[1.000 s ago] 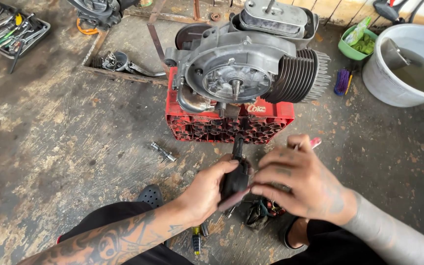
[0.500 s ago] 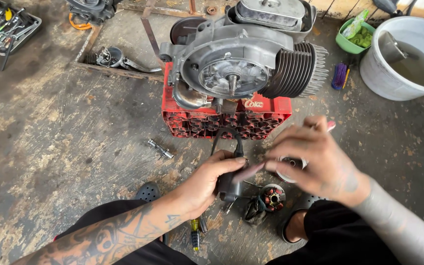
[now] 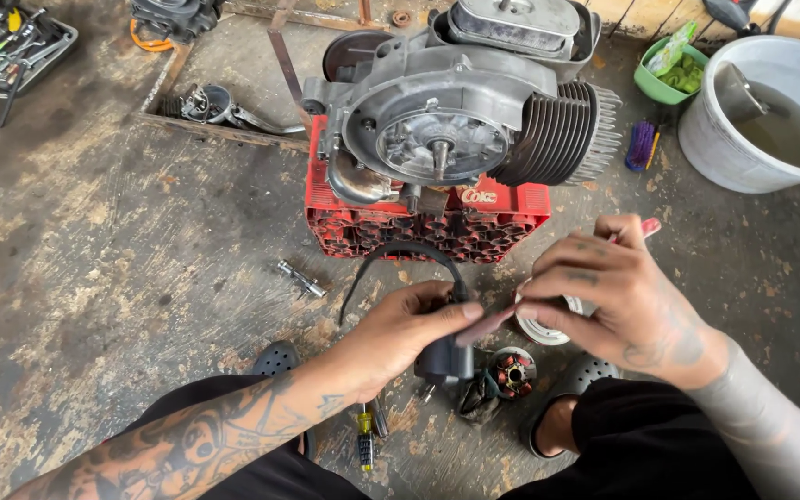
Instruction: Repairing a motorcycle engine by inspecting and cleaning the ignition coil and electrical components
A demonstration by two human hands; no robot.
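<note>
both hands meet just below the red crate (image 3: 428, 227): the left hand (image 3: 409, 324) grips a black ignition coil (image 3: 446, 356) with its looping cable, the right hand (image 3: 608, 296) pinches a thin reddish tool (image 3: 488, 326) against it. above, the engine (image 3: 465, 120) sits with its flywheel side bare, stator (image 3: 511, 370) on the floor.

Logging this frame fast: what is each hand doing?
Left hand: closed on the black coil.
Right hand: pinching a red-handled tool.

Stained, worn concrete floor (image 3: 94, 278), daylight, wooden planks (image 3: 641, 9) along the far edge, tool tray (image 3: 11, 42) in a corner
</note>
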